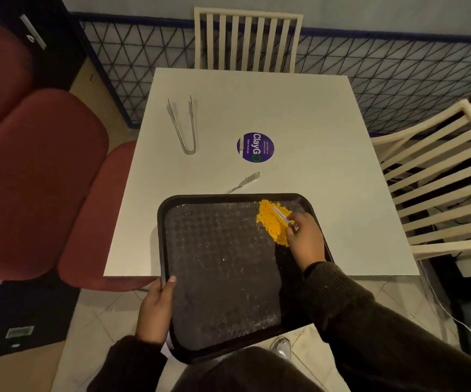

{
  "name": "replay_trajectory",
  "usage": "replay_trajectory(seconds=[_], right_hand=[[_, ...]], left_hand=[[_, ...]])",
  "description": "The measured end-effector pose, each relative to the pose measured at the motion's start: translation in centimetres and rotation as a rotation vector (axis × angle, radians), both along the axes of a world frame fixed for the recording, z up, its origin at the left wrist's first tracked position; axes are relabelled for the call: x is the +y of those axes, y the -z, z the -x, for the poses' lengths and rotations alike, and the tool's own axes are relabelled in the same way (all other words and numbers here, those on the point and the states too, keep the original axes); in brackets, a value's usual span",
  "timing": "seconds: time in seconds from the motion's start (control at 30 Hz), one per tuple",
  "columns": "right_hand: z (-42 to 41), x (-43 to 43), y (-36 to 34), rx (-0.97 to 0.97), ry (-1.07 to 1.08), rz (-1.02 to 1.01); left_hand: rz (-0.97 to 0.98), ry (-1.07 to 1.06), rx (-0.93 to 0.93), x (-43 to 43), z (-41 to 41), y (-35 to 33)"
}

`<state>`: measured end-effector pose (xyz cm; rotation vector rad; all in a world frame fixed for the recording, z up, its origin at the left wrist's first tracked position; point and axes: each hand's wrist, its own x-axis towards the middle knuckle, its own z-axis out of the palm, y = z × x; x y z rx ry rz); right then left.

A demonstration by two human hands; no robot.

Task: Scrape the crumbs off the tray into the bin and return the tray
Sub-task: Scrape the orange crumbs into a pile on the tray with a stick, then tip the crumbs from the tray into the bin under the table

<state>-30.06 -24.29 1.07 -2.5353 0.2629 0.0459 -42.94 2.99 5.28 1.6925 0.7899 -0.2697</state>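
A black textured tray [223, 278] lies half on the white table [285, 108], its near half overhanging the table's front edge. My left hand [155, 309] grips the tray's left rim, thumb on top. A heap of yellow crumbs [271, 222] sits in the tray's far right corner, with a few specks scattered elsewhere. My right hand [306, 240] is closed on a small white scraper [281, 215] whose tip rests in the heap. No bin is in view.
Metal tongs [183, 125], a smaller metal utensil [245, 182] and a purple round sticker [255, 147] are on the table. Cream slatted chairs stand at the far side [247, 38] and right [440, 179]. Red cushioned seats [39, 179] are to the left.
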Motion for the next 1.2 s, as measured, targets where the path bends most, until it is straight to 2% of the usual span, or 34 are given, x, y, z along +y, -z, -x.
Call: replay_trajectory(seconds=[0.17, 0.3, 0.5, 0.67, 0.73, 0.83, 0.97, 1.03, 1.07, 1.13, 1.2], right_hand=[[-0.2, -1.6, 0.6, 0.098, 0.034, 0.042], [3.0, -2.0, -0.6, 0.065, 0.011, 0.050], [13.8, -4.1, -3.4, -0.099, 0.088, 0.125], [23.9, -6.7, -3.6, -0.124, 0.219, 0.041], [27.4, -8.0, -3.4, -0.131, 0.287, -0.112], [32.2, -9.7, -2.8, -0.151, 0.410, -0.450], [37.7, -10.8, -3.5, -0.205, 0.521, -0.710], [40.1, -10.6, -3.3, -0.116, 0.622, -0.928], [41.3, -10.3, -3.1, -0.013, 0.671, -1.030], [43.4, -9.2, -1.8, 0.202, 0.693, -1.138], [44.9, -8.0, -0.2, 0.291, 0.721, -1.227]], left_hand=[[0.049, 0.106, 0.044, 0.2, -0.4, 0.5], [0.005, 0.123, -0.004, -0.2, 0.3, 0.7], [-0.025, 0.038, -0.068, -1.8, 4.7, 1.6], [0.032, -0.056, -0.060, -4.9, 11.8, 1.8], [0.047, -0.094, -0.073, -6.4, 15.4, 1.9], [0.062, -0.135, -0.117, -8.3, 21.0, 2.3], [0.067, -0.146, -0.086, -10.1, 27.9, 2.1], [0.065, -0.132, -0.055, -10.9, 30.7, 2.3], [0.074, -0.126, -0.029, -11.3, 31.8, 2.4], [0.074, -0.114, 0.046, -11.8, 33.3, 3.0], [0.081, -0.109, 0.170, -12.1, 34.5, 3.9]])
